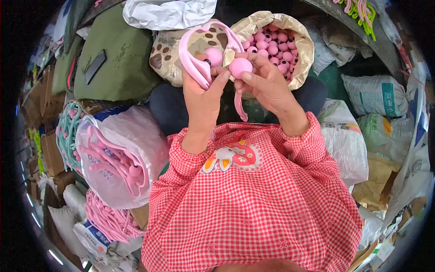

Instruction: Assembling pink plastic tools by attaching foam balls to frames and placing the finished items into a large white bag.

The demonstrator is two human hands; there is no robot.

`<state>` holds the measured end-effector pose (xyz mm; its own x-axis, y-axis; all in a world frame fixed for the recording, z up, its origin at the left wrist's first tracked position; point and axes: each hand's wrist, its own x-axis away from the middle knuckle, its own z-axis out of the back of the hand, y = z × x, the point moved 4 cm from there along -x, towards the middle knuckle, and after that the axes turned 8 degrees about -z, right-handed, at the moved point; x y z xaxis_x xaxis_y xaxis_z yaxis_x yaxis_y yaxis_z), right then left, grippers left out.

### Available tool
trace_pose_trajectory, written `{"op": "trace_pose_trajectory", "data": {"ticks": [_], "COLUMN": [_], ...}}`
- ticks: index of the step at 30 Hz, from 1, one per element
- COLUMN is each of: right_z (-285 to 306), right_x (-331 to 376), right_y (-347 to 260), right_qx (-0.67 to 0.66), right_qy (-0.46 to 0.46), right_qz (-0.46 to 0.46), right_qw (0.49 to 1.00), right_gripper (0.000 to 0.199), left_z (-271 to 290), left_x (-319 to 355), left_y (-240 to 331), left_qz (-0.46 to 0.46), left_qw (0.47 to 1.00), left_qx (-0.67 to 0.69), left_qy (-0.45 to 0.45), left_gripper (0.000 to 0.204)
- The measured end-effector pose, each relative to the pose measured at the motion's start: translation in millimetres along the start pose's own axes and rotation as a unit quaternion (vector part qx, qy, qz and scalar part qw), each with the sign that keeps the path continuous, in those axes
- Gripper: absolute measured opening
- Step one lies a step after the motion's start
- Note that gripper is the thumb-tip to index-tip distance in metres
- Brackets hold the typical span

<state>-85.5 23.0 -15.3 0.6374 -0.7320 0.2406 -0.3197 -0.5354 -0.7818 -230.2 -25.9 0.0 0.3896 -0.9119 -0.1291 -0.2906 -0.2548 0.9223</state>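
In front of my lap both hands are raised close together, fingers closed. My left hand (pixel 202 102) grips a soft pink strip (pixel 186 56), which arches up in a loop over the hand. A pink ball (pixel 214 57) with a black spot sits at that hand's fingers. My right hand (pixel 274 88) pinches a second pink ball (pixel 240 68) between thumb and fingers, and the left thumb tip comes close to it. Below this ball dangles a short pink tail (pixel 241 108); where it joins is hidden.
Just beyond my right hand stands an open beige sack (pixel 306 50) full of pink balls with black spots. At left, a white bag (pixel 97 181) holds pink strips, beside bundles of green (pixel 68 131) and pink strips (pixel 111 217). A dark phone-like slab (pixel 95 66) lies on a green cushion (pixel 118 50).
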Motion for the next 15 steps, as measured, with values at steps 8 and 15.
{"op": "trace_pose_trajectory", "data": {"ticks": [8,15], "right_z": [18.5,-25.8], "right_x": [11.1,19.2], "right_y": [-29.6,-19.4], "right_qx": [0.183,0.523], "right_qy": [0.281,0.143], "right_qz": [0.260,0.344], "right_qw": [0.906,0.766], "right_gripper": [0.043,0.067], "left_z": [2.6,-1.4], "left_x": [4.8,6.5], "left_y": [-1.5,7.1], "left_qz": [0.067,-0.011], "left_qw": [0.997,0.995], "left_qx": [0.008,0.068], "left_qy": [-0.026,-0.072], "left_gripper": [0.045,0.066]}}
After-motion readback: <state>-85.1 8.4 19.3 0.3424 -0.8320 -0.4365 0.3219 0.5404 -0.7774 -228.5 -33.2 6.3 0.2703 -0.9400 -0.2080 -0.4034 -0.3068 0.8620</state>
